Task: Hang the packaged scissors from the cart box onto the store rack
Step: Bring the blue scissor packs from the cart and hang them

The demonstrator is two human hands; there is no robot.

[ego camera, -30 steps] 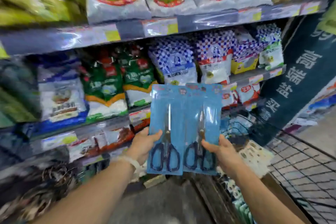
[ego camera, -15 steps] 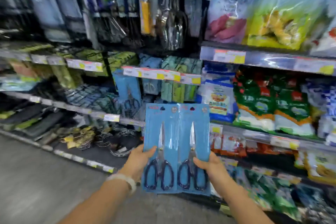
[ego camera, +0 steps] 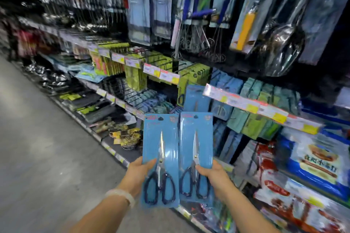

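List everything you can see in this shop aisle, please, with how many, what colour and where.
Scissors packs: two, blue cards with black-handled scissors, held side by side at centre.
Matching blue pack: one, hanging on the rack just behind them.
Price strips: several, pale with yellow tags, along the shelf edges.
Hanging kitchen tools: many, in clear packs, one with a yellow handle, upper rack.
Whisks: a few, silver, upper centre.
Green and teal packs: many, on hooks at right.
Food bags: several, blue and red, lower right shelves.
Floor: grey, at left.
Wristband: one, white, on the left wrist.
Left hand: grips the left pack.
Right hand: grips the right pack.
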